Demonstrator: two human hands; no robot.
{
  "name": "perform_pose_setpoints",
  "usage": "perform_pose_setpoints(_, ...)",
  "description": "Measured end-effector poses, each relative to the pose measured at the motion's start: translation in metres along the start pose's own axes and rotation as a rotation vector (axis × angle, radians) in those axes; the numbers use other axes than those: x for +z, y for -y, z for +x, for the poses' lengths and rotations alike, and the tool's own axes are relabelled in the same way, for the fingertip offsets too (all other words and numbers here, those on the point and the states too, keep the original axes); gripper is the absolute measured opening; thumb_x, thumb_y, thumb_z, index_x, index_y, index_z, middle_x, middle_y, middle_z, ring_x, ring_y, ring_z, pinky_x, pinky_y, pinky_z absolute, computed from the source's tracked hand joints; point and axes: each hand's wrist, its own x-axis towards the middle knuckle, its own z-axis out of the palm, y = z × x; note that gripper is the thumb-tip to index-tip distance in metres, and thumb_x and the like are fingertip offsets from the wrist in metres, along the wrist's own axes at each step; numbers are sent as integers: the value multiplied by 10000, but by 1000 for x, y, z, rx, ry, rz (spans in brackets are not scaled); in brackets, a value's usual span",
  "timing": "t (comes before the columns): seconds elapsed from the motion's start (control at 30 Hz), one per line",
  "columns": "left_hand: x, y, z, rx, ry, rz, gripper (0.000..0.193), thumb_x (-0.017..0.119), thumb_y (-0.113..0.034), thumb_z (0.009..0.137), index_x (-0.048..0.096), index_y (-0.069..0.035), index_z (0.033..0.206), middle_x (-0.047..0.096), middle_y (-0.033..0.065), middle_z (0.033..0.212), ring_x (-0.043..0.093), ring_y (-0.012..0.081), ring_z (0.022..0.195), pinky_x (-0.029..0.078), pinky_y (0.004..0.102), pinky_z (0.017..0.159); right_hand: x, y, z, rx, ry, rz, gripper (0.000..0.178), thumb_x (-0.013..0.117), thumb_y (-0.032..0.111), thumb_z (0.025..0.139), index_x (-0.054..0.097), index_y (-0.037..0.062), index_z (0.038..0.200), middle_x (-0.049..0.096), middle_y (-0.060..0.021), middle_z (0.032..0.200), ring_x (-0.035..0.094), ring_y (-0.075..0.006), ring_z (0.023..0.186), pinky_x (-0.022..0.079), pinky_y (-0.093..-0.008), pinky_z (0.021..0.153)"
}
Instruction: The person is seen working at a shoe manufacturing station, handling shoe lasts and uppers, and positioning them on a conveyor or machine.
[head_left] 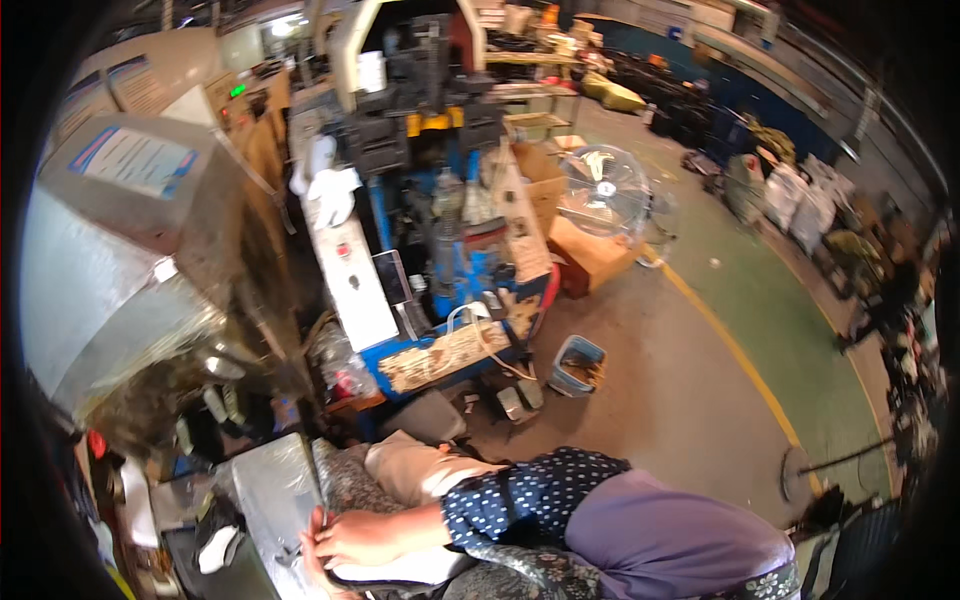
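At the lower left my two hands meet beside a plastic-covered surface (270, 490). My right hand (365, 538), below a dark dotted sleeve (540, 490), has its fingers bent and pressed together. What they hold, if anything, is hidden. Under and left of it shows part of my left hand (318, 565); most of its fingers are covered. A thin dark rod (314, 470) stands just above the fingertips; whether a hand touches it cannot be made out. Purple cloth (680, 535) lies over my lap, and a patterned dark cloth (355, 480) sits near the hands.
Ahead stands a blue-framed machine (445, 280) with a white side panel (350, 270). A large grey metal housing (130, 210) rises at the left. On the floor are a blue bin (578, 366), a clear-bladed fan (603, 190) and a cardboard box (590, 255). White sacks (800, 205) line the far right.
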Motion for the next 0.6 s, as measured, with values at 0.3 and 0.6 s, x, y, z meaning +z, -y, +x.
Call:
perform_pose_setpoints(0.3,44,-44,7,-334,-84,-444,577,645,-107,871,440,33,1392,509,148,1355,480,272,1252,368,393,1077,-27,4,-15,207,26,224,219,652,151,855,684,1,1011,689,-220,929,677,-370,839,520,-414,747)
perform_pose_setpoints(0.6,-65,34,34,476,148,491,580,659,28,722,550,-3,1291,568,146,1335,515,277,1262,382,373,1087,-45,22,-80,1241,-257,1064,167,574,203,973,628,69,1055,616,39,879,563,-71,783,483,-242,711)
